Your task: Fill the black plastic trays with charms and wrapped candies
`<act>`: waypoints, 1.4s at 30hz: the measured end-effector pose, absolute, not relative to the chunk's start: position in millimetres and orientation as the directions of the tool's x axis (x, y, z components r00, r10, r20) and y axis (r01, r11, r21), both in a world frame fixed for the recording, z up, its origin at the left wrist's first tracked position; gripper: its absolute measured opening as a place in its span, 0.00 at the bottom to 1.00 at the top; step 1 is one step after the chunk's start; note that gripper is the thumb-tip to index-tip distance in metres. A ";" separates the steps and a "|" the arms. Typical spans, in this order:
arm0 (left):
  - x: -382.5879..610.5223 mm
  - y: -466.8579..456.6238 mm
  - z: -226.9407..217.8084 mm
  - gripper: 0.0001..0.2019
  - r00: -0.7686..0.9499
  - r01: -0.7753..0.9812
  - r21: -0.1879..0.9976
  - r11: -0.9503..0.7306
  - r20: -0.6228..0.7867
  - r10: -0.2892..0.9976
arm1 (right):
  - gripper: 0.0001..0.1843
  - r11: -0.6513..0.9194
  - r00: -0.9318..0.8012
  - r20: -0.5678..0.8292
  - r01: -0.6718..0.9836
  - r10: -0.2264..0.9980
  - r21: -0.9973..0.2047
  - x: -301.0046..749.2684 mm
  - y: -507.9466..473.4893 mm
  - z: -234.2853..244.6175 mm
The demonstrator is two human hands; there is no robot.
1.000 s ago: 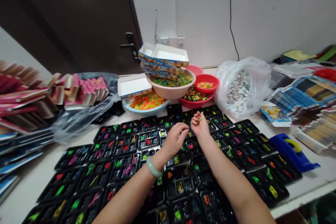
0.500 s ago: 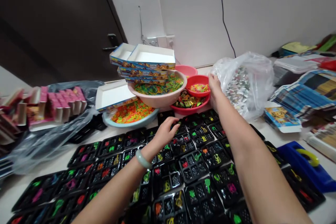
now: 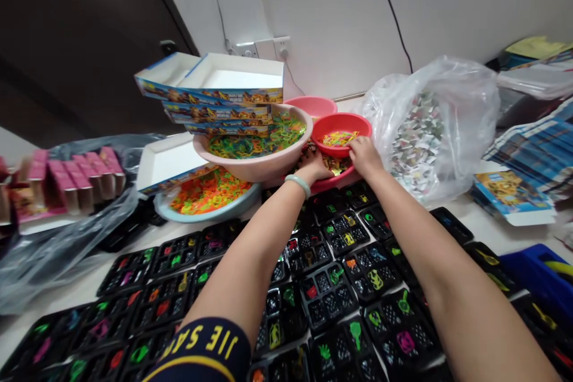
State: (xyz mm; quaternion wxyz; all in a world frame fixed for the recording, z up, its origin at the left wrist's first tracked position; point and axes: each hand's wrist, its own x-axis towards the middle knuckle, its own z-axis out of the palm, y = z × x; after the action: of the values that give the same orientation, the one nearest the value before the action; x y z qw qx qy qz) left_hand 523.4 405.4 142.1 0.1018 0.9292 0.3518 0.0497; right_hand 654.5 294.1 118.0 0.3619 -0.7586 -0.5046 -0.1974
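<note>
My left hand [image 3: 314, 166] reaches into a low red basin [image 3: 340, 180] of small shiny gold-and-dark packets [image 3: 336, 164]. Its thumb and fingers are apart, with the fingertips partly hidden among the packets. On the front right rim of a smaller red bowl [image 3: 319, 142], my right hand [image 3: 367, 157] has its fingers closed over the edge. That bowl holds thin yellow and pink plastic pieces [image 3: 339, 138] and sits over the basin. Below my forearms lie rows of black compartment trays [image 3: 329, 289] with small coloured plastic pieces in them.
Printed box trays [image 3: 224, 95] are stacked on a pink basin [image 3: 250, 166] of green pieces. A blue basin [image 3: 210, 215] holds orange pieces. A clear bag [image 3: 474, 107] of paper bits stands right. Pink boxes [image 3: 67, 182] lie left; blue printed card [image 3: 537, 149] lies far right.
My left hand has moved forward from above the trays into the packets. My right hand has shifted to the front right of the small bowl's rim. The view has moved closer.
</note>
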 end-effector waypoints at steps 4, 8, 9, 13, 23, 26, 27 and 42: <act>529.5 412.5 136.1 0.47 0.797 0.583 0.181 -0.792 0.064 0.601 | 0.15 -0.233 0.443 0.679 0.894 0.586 -0.382 659.3 296.4 121.0; 539.5 414.5 135.0 0.51 0.774 0.621 0.196 -0.759 -0.003 0.633 | 0.15 -0.242 0.461 0.697 0.886 0.550 -0.395 663.7 300.3 119.4; 542.1 414.2 135.0 0.51 0.771 0.626 0.200 -0.754 -0.010 0.637 | 0.16 -0.248 0.466 0.706 0.884 0.534 -0.396 664.8 301.7 118.5; 545.8 413.2 134.3 0.29 0.814 0.544 0.227 -0.808 0.090 0.574 | 0.15 -0.247 0.464 0.711 0.885 0.529 -0.394 668.0 308.1 116.5; 531.4 429.0 144.5 0.17 0.894 0.365 0.222 -0.904 0.189 0.407 | 0.15 -0.224 0.463 0.672 0.882 0.578 -0.415 670.6 312.2 115.1; 525.2 429.2 149.6 0.17 0.932 0.277 0.173 -0.945 0.189 0.308 | 0.18 -0.233 0.464 0.655 0.881 0.597 -0.411 669.6 305.5 113.8; 521.1 428.5 151.0 0.17 0.946 0.256 0.154 -0.954 0.165 0.280 | 0.20 -0.234 0.459 0.656 0.884 0.598 -0.405 667.1 301.7 114.0; 514.6 414.2 157.9 0.44 0.862 0.493 0.044 -0.869 -0.160 0.481 | 0.24 -0.535 0.518 -0.133 0.823 0.845 -0.190 601.7 323.1 153.3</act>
State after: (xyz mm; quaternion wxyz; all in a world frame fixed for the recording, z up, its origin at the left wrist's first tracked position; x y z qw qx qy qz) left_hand 514.6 414.2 157.9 0.0416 0.9640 0.2525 -0.0721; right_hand 601.7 323.1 153.3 0.0513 -0.8697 -0.4795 0.1047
